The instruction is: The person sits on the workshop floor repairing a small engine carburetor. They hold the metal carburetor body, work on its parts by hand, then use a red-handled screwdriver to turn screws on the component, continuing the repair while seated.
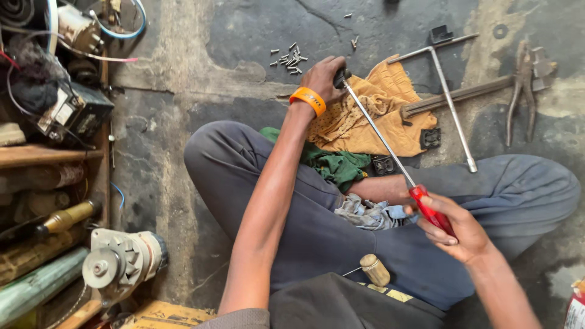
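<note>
The right hand point(454, 228) grips a red-handled screwdriver point(390, 155); the left hand point(323, 76) clasps a small dark part point(341, 78) over the yellow cloth point(372, 116) — a slipping tip could jab those fingers.

We see a long screwdriver point(390, 155) with a red handle and a bare steel shaft, lying on a slant above the lap. Its tip meets a small dark part point(339, 78) held over the mustard-yellow cloth point(372, 119), which lies crumpled on the floor.
</note>
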